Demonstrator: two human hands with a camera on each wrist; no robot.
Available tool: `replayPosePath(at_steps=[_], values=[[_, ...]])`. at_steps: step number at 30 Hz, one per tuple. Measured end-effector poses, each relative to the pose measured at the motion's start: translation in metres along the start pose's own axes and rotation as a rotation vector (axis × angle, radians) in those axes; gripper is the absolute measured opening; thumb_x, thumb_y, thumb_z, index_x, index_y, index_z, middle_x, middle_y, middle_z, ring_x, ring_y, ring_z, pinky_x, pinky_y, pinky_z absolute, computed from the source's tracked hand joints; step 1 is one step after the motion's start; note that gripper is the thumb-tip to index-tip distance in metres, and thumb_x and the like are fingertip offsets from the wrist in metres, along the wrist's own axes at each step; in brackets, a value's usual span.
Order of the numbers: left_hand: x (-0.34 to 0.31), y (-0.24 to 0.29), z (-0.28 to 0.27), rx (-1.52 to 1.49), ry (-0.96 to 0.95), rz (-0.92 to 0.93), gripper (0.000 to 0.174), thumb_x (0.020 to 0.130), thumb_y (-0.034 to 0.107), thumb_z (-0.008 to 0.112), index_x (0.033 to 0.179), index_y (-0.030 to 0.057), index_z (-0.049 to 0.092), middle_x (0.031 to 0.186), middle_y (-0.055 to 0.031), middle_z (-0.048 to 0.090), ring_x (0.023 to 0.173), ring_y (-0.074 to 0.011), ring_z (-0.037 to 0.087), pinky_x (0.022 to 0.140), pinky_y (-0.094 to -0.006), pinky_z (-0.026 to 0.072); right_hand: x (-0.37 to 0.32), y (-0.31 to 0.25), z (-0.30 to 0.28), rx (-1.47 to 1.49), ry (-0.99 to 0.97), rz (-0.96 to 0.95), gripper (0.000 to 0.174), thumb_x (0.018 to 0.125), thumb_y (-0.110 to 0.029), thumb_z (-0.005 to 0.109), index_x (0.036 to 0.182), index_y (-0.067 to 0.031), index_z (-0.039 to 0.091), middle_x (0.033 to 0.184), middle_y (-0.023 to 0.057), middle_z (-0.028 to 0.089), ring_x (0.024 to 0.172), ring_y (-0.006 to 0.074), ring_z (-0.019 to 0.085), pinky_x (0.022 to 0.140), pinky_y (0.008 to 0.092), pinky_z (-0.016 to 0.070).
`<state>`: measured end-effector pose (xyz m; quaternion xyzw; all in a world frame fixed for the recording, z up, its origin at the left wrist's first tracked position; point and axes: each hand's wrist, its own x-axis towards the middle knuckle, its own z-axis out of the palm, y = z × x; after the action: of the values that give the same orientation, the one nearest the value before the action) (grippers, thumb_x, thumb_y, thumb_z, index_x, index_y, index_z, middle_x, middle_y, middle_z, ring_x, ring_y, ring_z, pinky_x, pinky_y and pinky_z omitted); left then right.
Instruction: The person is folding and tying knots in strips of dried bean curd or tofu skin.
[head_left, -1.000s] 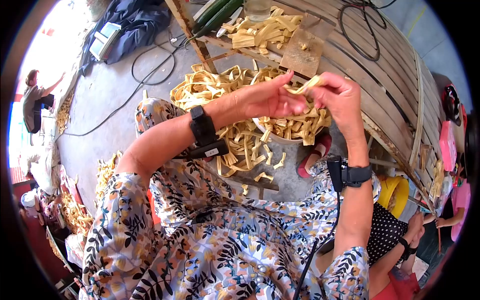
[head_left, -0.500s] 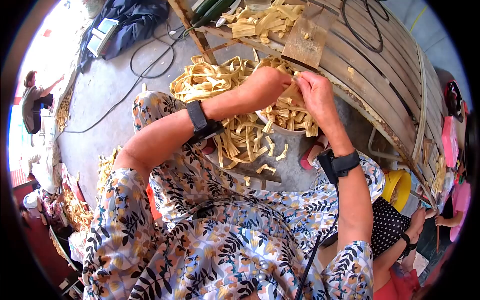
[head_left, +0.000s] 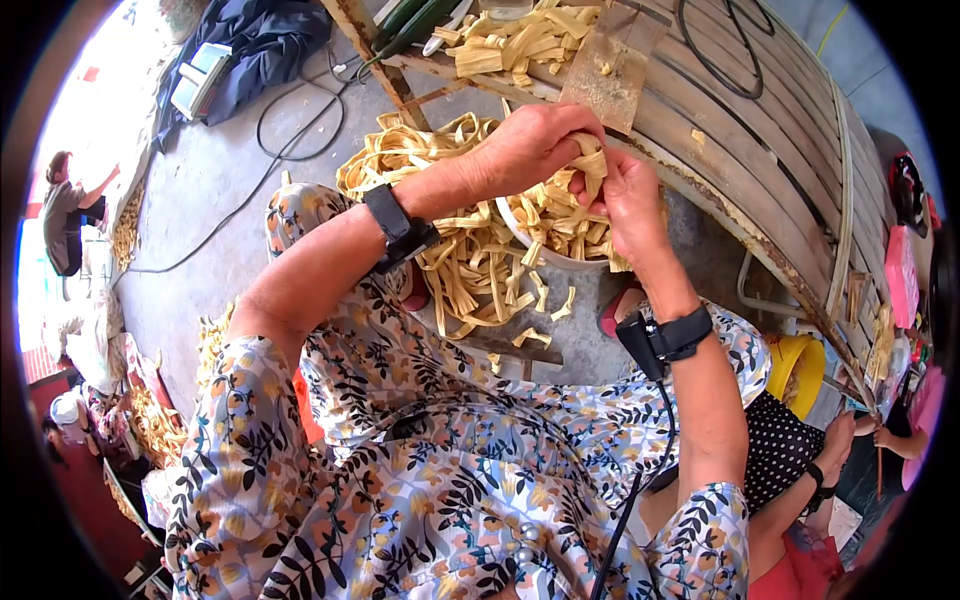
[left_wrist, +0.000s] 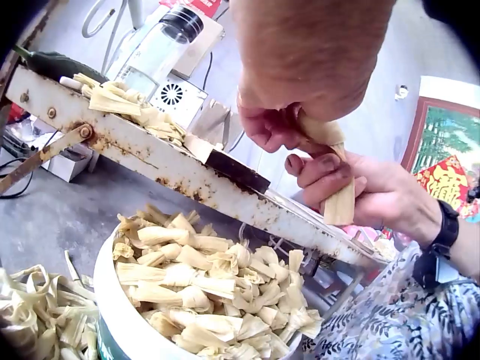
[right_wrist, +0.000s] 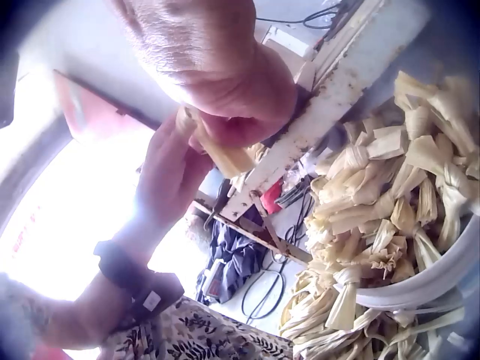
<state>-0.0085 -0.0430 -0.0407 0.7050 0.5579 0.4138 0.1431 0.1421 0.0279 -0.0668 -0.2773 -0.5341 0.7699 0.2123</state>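
Note:
Both hands meet over a white bucket [left_wrist: 111, 319] full of knotted pieces [left_wrist: 217, 262]. Between them is a short pale yellow tofu-skin strip [head_left: 592, 168], folded over into a loop. My left hand [head_left: 530, 148] grips its upper part with curled fingers. Close against it, my right hand [head_left: 637, 205] pinches the same strip between thumb and fingers. In the left wrist view the strip's flat end [left_wrist: 340, 206] hangs in front of the right fingers. A flat end [right_wrist: 229, 157] also sticks out below the right hand in the right wrist view.
Long loose strips [head_left: 415, 155] lie heaped left of the bucket, with several knotted bits on the floor. Beyond stands a slatted bench [head_left: 740, 170] with a rusty metal edge, bearing more strips [head_left: 525, 45], a wooden board [head_left: 605, 90] and cucumbers [head_left: 415, 25]. A cable [head_left: 270, 150] crosses the floor.
A second ago the left hand was spread palm-up while the right held the strip. The hands then came together, and the strip is now folded into a loop between them.

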Motion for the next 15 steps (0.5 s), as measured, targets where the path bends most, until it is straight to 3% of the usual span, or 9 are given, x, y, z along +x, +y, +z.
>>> replayPosePath(at_steps=[2,5,8,9,12,15], values=[[0.0,0.0,0.002,0.006,0.026,-0.06,0.022,0.075,-0.001,0.049,0.096,0.0035,0.053,0.082,-0.0117,0.058,0.07,-0.0193,0.058,0.063,-0.029,0.0461,-0.006,-0.008,0.018,-0.097,0.227,-0.004,0.026,0.089,-0.025,0.05,0.085,0.0001,0.057,0.067,0.0032,0.059,0.055,0.0081,0.056,0.045,0.0182,0.0414],[0.002,0.004,0.007,-0.023,0.144,-0.188,0.02,0.074,-0.001,0.051,0.094,0.0022,0.054,0.078,-0.0118,0.058,0.066,-0.0191,0.058,0.06,-0.028,0.0461,-0.008,-0.023,0.022,-0.158,0.28,-0.132,0.024,0.086,-0.022,0.055,0.085,0.0017,0.057,0.069,0.0027,0.059,0.057,0.0073,0.056,0.051,0.0192,0.0442],[0.001,0.002,0.009,0.038,0.224,-0.236,0.019,0.074,0.0,0.053,0.093,0.0017,0.054,0.076,-0.0106,0.059,0.064,-0.0175,0.058,0.059,-0.0267,0.0463,-0.009,-0.021,0.023,-0.276,0.212,-0.341,0.021,0.08,-0.017,0.062,0.085,0.0027,0.057,0.071,0.0021,0.06,0.061,0.0051,0.054,0.056,0.0184,0.0449],[0.002,0.002,0.012,0.04,0.241,-0.235,0.019,0.075,0.001,0.053,0.093,0.0017,0.054,0.075,-0.0097,0.059,0.064,-0.0163,0.058,0.059,-0.0263,0.0465,-0.008,-0.018,0.02,-0.298,0.203,-0.341,0.022,0.076,-0.014,0.067,0.087,0.0033,0.058,0.072,0.001,0.06,0.064,0.0037,0.053,0.059,0.0172,0.0441],[0.002,0.0,0.013,-0.162,0.264,-0.312,0.018,0.077,0.003,0.055,0.094,0.0001,0.055,0.076,-0.0067,0.06,0.065,-0.0133,0.058,0.059,-0.0254,0.0471,-0.005,-0.019,0.016,-0.179,0.175,-0.276,0.02,0.077,-0.011,0.066,0.09,0.0033,0.06,0.074,0.0005,0.06,0.065,0.0036,0.053,0.059,0.0175,0.0436],[0.003,-0.002,0.012,-0.344,0.254,-0.404,0.018,0.078,0.004,0.057,0.094,-0.0027,0.055,0.077,-0.005,0.06,0.068,-0.0115,0.058,0.06,-0.0244,0.0473,-0.001,-0.013,0.012,-0.253,0.163,-0.331,0.02,0.077,-0.006,0.063,0.093,0.004,0.06,0.076,0.0003,0.061,0.065,0.0043,0.054,0.06,0.018,0.0444]])
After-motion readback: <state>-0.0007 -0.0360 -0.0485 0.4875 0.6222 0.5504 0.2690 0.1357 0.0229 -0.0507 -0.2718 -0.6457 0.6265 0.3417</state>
